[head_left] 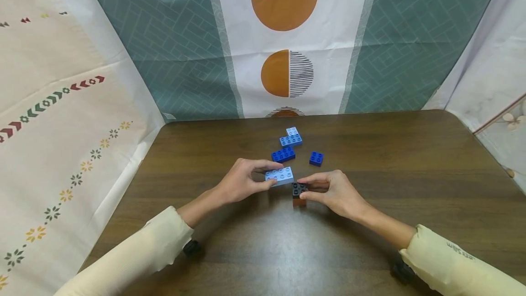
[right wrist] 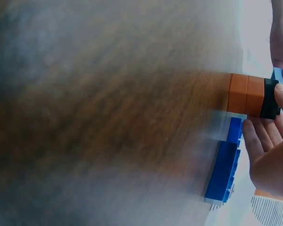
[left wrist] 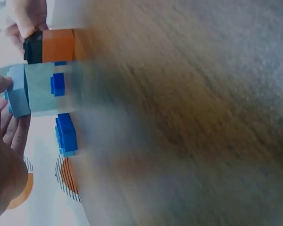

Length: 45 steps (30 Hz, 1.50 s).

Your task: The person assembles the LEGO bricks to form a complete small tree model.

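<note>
My left hand (head_left: pixel 242 179) pinches a light blue brick (head_left: pixel 279 176) between thumb and fingers, held just above the wooden table (head_left: pixel 370 150); it also shows in the left wrist view as the light blue brick (left wrist: pixel 37 89). My right hand (head_left: pixel 328 191) grips a small stack, a black brick (head_left: pixel 298 189) on orange bricks (head_left: pixel 299 202), standing on the table. The right wrist view shows the orange bricks (right wrist: pixel 246 94) capped by the black brick (right wrist: pixel 270 98) under my fingers. The two hands sit close together, the light blue brick just left of the stack.
Behind the hands lie a dark blue brick (head_left: pixel 283 154), a small dark blue brick (head_left: pixel 316 158) and a blue and pale blue pair (head_left: pixel 291 137). Patterned cloth walls enclose the table's back and sides.
</note>
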### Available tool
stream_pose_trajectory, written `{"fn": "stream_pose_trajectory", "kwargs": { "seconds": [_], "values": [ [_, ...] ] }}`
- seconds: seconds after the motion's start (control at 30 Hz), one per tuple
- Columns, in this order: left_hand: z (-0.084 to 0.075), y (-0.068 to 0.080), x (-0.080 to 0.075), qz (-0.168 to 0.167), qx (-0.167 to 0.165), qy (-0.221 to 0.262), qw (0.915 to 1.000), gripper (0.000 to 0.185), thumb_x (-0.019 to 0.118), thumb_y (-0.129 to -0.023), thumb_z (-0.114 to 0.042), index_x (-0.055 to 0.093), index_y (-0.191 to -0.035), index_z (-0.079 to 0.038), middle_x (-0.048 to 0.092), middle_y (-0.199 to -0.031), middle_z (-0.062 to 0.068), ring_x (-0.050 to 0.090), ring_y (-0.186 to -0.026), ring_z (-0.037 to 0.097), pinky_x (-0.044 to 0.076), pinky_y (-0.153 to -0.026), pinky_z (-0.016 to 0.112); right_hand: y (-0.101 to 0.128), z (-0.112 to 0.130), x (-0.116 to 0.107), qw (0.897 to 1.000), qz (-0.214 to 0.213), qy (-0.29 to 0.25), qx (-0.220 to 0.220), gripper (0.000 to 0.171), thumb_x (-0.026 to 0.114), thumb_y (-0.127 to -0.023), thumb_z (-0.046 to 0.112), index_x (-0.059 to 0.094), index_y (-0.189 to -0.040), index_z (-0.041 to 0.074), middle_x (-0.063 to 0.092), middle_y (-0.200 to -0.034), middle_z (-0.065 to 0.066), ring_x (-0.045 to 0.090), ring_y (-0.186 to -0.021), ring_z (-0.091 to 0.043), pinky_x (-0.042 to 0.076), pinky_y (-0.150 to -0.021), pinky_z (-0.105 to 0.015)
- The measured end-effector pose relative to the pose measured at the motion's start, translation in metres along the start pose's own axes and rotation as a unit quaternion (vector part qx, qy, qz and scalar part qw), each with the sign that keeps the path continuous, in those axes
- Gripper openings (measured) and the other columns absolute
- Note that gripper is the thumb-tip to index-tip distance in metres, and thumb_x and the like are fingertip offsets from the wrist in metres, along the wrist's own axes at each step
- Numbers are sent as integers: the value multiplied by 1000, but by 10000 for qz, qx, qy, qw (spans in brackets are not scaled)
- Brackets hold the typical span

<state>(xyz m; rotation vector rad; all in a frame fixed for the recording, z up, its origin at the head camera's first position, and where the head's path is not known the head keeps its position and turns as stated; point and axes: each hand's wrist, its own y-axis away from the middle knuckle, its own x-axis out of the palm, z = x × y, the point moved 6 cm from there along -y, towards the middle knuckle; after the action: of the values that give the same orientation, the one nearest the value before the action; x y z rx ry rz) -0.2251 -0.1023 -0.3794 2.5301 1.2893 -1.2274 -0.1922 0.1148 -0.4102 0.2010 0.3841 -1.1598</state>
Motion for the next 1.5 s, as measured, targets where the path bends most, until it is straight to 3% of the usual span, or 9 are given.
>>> {"fn": "stream_pose_trajectory", "kwargs": {
  "seconds": [0.27, 0.43, 0.6, 0.77, 0.93, 1.23, 1.5],
  "values": [
    [-10, 3, 1, 147, 105, 202, 9996, 36, 73, -92, -23, 68, -128, -17, 68, -121, -10, 66, -94, 7, 57, -84, 34, -1, 0, 0, 10000, -40, -19, 33, 33, 83, -81, 26, 76, -113, 19, 71, -115, -3, 70, -102, -16, 57, -84, -30],
    [-12, 4, 4, 319, 119, 277, 9990, 37, 72, -93, -23, 68, -129, -19, 68, -122, -11, 64, -90, 8, 58, -80, 42, -2, 1, -1, 10000, -18, -30, 17, 34, 83, -81, 26, 75, -113, 19, 70, -115, -3, 70, -102, -16, 57, -83, -29],
    [-17, 5, 6, 474, 262, 238, 9982, 38, 72, -93, -23, 67, -130, -20, 67, -124, -9, 65, -93, 7, 58, -78, 44, -1, 2, -1, 10000, 1, -47, -21, 35, 83, -81, 27, 75, -114, 18, 71, -115, -4, 70, -103, -17, 57, -83, -29],
    [-22, 5, 7, 522, 489, 106, 9974, 38, 73, -92, -20, 67, -130, -18, 67, -125, -6, 65, -107, 6, 58, -83, 40, -2, 2, 0, 10000, -7, -37, -31, 36, 83, -81, 27, 75, -114, 16, 71, -115, -5, 69, -104, -19, 57, -83, -29],
    [-24, 4, 8, 600, 565, -73, 9966, 36, 72, -92, -18, 69, -128, -16, 67, -126, -5, 63, -112, 5, 58, -83, 38, -3, 0, 1, 9999, 23, -48, -94, 37, 83, -82, 27, 74, -116, 13, 70, -116, -8, 69, -105, -22, 57, -84, -30],
    [-32, 1, 10, 827, 620, -654, 9925, 32, 70, -93, -17, 71, -125, -14, 67, -126, -4, 63, -93, 5, 58, -70, 34, -3, -1, 0, 9999, 104, -16, -119, 36, 83, -82, 27, 73, -114, 16, 71, -116, -4, 69, -104, -18, 57, -84, -29],
    [-37, -5, 12, 922, 691, -975, 9885, 28, 69, -92, -18, 73, -119, -12, 68, -123, -5, 60, -94, 6, 57, -71, 34, -5, 2, 2, 9987, 354, 56, -359, 36, 80, -85, 22, 69, -118, 12, 69, -118, -7, 69, -106, -21, 57, -86, -31]
  ]
}}
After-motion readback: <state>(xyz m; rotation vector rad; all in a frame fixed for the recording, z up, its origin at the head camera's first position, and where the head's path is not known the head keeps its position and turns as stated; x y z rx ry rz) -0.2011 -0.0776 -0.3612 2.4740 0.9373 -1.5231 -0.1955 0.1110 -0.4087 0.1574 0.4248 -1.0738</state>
